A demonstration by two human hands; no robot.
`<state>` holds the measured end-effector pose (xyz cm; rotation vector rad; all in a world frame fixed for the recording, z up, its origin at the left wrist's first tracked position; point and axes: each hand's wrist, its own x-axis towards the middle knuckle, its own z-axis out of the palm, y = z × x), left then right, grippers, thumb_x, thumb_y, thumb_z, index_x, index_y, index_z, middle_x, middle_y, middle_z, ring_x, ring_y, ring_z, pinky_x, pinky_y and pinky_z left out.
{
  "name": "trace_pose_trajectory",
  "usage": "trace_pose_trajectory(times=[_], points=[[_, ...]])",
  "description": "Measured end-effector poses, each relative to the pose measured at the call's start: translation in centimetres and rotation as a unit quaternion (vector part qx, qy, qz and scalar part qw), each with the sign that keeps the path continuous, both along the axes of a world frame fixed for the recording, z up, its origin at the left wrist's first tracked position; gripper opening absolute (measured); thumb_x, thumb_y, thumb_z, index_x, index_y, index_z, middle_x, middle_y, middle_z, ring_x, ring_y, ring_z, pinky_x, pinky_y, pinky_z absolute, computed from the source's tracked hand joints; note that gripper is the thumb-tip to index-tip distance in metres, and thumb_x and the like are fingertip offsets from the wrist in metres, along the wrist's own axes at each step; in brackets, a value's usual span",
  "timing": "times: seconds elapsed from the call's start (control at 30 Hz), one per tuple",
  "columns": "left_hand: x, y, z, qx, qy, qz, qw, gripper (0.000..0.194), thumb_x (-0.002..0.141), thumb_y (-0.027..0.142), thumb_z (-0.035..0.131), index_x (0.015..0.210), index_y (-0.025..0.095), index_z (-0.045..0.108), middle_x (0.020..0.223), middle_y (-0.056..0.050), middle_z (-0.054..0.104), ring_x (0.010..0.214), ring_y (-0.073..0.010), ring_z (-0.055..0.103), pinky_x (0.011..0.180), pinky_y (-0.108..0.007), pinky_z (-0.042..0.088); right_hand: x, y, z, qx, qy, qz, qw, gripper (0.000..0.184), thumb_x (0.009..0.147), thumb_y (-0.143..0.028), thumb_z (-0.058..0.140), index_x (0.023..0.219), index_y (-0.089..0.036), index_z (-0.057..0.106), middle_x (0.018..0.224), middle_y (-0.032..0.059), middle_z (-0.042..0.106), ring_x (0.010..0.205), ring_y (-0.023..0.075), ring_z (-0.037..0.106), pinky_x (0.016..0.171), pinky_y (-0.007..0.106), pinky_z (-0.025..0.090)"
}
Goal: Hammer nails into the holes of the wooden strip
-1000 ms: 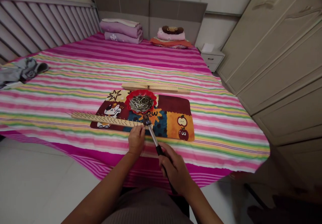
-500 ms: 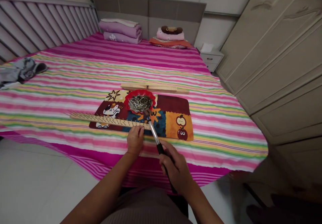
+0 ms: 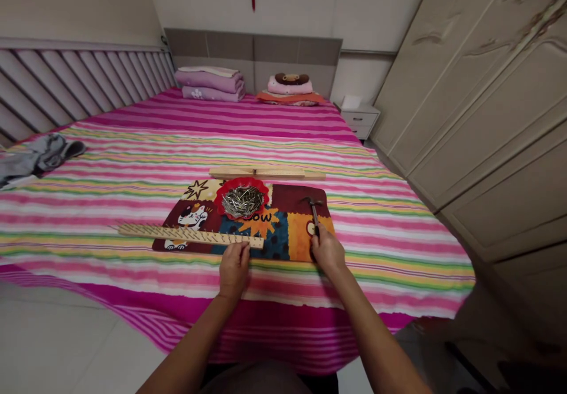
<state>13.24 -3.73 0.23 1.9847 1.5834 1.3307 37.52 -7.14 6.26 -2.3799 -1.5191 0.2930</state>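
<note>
A long wooden strip (image 3: 186, 234) studded with a row of nails lies across a colourful patchwork mat (image 3: 283, 234) on the striped bed. My left hand (image 3: 233, 267) rests at the strip's right end, fingers curled against it. My right hand (image 3: 326, 251) is closed round the handle of a small hammer (image 3: 314, 212), whose head lies low over the mat's right part. A red bowl (image 3: 241, 199) full of loose nails sits on the mat behind the strip.
Further wooden strips (image 3: 266, 172) lie beyond the mat. Grey clothes (image 3: 35, 155) are at the bed's left edge, folded bedding (image 3: 210, 81) and a cushion pile (image 3: 290, 87) at the headboard. A wardrobe (image 3: 478, 104) stands on the right, a nightstand (image 3: 358, 119) beside it.
My right hand has carried the hammer from the strip's right end over to the right side of the mat. The left hand stays at the strip. My head has tilted up.
</note>
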Motion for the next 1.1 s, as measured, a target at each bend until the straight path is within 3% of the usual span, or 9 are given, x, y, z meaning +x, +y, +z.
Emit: trace_pose_trajectory(times=[0.23,0.4,0.57,0.7,0.87,0.97,1.1], points=[[-0.8,-0.4,0.3,-0.008,-0.001,-0.025,1.000,0.023,0.087,0.036,0.046,0.092,0.022,0.063,0.088,-0.007,0.067,0.086,-0.0199,0.062,0.080,-0.034,0.050,0.3,-0.3,-1.3,0.000,0.030,-0.013,0.999,0.049,0.093,-0.027,0.038,0.142,-0.019,0.042,0.110,0.0099,0.067,0.093,0.0227,0.065,0.074,0.030,0.048],[-3.0,-0.2,3.0,-0.001,0.016,-0.008,1.000,0.023,0.085,0.038,0.048,0.091,0.022,0.064,0.089,-0.005,0.067,0.087,-0.0193,0.062,0.078,-0.032,0.050,0.5,-0.2,-1.7,0.008,0.034,-0.015,0.999,0.049,0.093,-0.027,0.040,0.141,-0.021,0.042,0.110,0.0085,0.068,0.094,0.0219,0.065,0.074,0.029,0.047],[-4.4,4.2,7.6,0.007,0.099,0.049,0.994,0.026,0.082,0.038,0.048,0.089,0.022,0.066,0.088,-0.006,0.067,0.086,-0.0216,0.061,0.078,-0.034,0.048,0.5,-0.1,-1.8,0.019,0.034,-0.019,0.999,0.048,0.092,-0.026,0.039,0.139,-0.019,0.045,0.114,0.0090,0.068,0.095,0.0218,0.065,0.075,0.029,0.047],[-3.2,9.2,10.1,-0.077,0.235,0.078,0.966,0.022,0.078,0.032,0.052,0.085,0.021,0.069,0.087,-0.009,0.070,0.085,-0.0250,0.062,0.081,-0.036,0.047,0.6,-0.2,-1.7,0.022,0.037,-0.020,0.999,0.048,0.092,-0.027,0.040,0.139,-0.020,0.046,0.113,0.0086,0.068,0.094,0.0219,0.065,0.074,0.030,0.048],[-0.9,12.4,10.2,-0.181,0.368,0.104,0.906,0.024,0.078,0.035,0.054,0.086,0.019,0.070,0.096,-0.015,0.070,0.094,-0.0322,0.062,0.078,-0.041,0.046,0.5,-0.1,-1.6,0.013,0.049,-0.026,0.998,0.049,0.092,-0.027,0.041,0.140,-0.020,0.044,0.115,0.0086,0.067,0.094,0.0219,0.065,0.073,0.030,0.048],[-0.2,13.0,9.6,-0.181,0.388,0.121,0.896,0.025,0.077,0.039,0.057,0.085,0.019,0.069,0.101,-0.017,0.068,0.100,-0.0348,0.060,0.081,-0.045,0.044,0.5,-0.1,-1.5,0.004,0.056,-0.031,0.998,0.049,0.092,-0.027,0.039,0.141,-0.021,0.042,0.116,0.0085,0.067,0.094,0.0227,0.066,0.073,0.031,0.048],[0.3,13.6,9.0,-0.188,0.381,0.129,0.896,0.020,0.076,0.032,0.055,0.083,0.018,0.068,0.103,-0.018,0.068,0.101,-0.0344,0.058,0.084,-0.048,0.041,0.4,-0.1,-1.3,-0.004,0.063,-0.036,0.997,0.049,0.093,-0.028,0.039,0.141,-0.020,0.042,0.117,0.0089,0.067,0.098,0.0229,0.065,0.076,0.031,0.047]])
